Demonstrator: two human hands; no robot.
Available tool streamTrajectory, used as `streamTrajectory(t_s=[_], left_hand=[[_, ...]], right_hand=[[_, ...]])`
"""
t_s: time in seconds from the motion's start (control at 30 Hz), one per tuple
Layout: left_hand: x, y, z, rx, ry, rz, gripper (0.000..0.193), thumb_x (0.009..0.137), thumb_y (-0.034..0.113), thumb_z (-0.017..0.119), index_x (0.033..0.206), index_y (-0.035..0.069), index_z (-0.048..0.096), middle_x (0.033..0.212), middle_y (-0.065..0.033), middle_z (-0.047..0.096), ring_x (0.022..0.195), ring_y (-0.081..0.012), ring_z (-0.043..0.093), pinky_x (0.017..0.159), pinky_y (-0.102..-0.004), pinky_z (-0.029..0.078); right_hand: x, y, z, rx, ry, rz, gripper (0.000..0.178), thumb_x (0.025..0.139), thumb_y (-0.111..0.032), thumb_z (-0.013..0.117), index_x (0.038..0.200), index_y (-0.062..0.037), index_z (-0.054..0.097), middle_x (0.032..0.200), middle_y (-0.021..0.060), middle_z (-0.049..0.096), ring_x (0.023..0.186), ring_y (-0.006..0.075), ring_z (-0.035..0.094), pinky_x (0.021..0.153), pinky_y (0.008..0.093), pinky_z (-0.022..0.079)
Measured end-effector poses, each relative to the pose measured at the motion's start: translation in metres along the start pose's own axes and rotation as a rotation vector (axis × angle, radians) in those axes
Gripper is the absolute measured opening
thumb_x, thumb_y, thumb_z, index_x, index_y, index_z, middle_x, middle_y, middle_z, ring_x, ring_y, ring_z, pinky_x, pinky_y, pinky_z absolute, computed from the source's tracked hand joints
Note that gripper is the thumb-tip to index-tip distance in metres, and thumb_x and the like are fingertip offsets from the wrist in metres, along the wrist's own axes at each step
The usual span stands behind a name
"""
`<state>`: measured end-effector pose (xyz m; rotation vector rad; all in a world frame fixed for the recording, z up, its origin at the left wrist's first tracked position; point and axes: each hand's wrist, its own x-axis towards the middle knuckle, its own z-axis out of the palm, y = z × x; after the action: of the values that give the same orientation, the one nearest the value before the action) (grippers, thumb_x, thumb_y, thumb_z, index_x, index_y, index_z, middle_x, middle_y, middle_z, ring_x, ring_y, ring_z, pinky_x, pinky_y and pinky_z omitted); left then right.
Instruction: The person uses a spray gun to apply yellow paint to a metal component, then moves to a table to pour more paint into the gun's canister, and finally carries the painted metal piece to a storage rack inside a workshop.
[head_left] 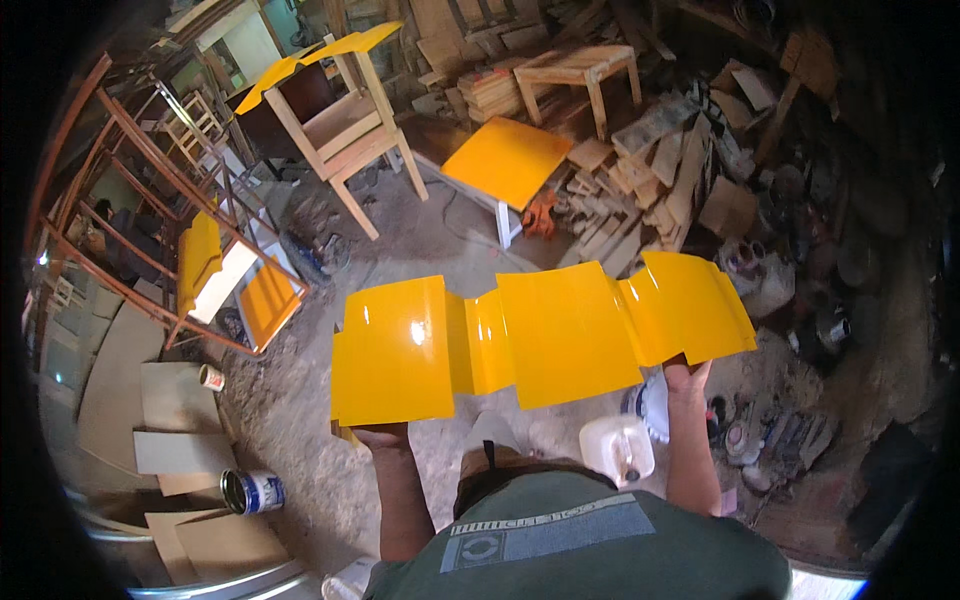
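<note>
A dusty grey floor (310, 425) is stretching through a cluttered workshop, where wood scraps (645, 190) are piling up beside a small wooden table (575, 72) and a wooden chair frame (352, 140) is standing. Dark fisheye edges are cutting off the room, and shadow is blurring the clutter at right. A glossy, bent yellow panel (568, 335) is hanging above the floor before the person, hiding most fingers. The left hand (380, 434) and right hand (686, 374) are gripping its near edge from below; their exact finger spread I cannot tell.
</note>
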<state>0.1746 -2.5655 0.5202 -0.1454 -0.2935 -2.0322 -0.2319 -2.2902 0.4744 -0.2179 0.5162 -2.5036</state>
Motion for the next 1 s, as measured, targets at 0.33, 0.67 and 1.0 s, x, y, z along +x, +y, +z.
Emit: streamTrajectory(t_s=[0.33,0.67,1.0], left_hand=[[0.311,-0.077,-0.070,-0.186,0.182,-0.158,0.054,0.100,0.041,0.041,0.138,0.004,0.047,0.144,-0.0153,0.047,0.131,-0.0353,0.045,0.111,-0.0541,0.032],[0.619,-0.234,-0.091,-0.057,0.011,-0.315,0.052,0.099,0.040,0.043,0.135,0.003,0.051,0.136,-0.0142,0.055,0.123,-0.0323,0.052,0.104,-0.0481,0.042],[0.872,-0.382,-0.041,-0.200,-0.184,-0.392,0.054,0.100,0.042,0.033,0.130,0.003,0.055,0.135,-0.0158,0.056,0.123,-0.0357,0.052,0.106,-0.0522,0.041]], right_hand=[[0.198,0.052,0.015,-0.047,0.169,-0.261,0.051,0.093,-0.040,0.059,0.133,-0.0086,0.052,0.132,0.0066,0.056,0.124,0.0291,0.051,0.104,0.0484,0.042],[0.362,0.033,0.064,-0.055,0.186,-0.485,0.050,0.096,-0.039,0.056,0.134,-0.0082,0.049,0.135,0.0060,0.054,0.127,0.0282,0.049,0.107,0.0472,0.039],[0.590,0.001,0.105,0.025,0.308,-0.551,0.047,0.095,-0.039,0.055,0.131,-0.0094,0.054,0.134,0.0052,0.057,0.125,0.0270,0.051,0.107,0.0453,0.040]])
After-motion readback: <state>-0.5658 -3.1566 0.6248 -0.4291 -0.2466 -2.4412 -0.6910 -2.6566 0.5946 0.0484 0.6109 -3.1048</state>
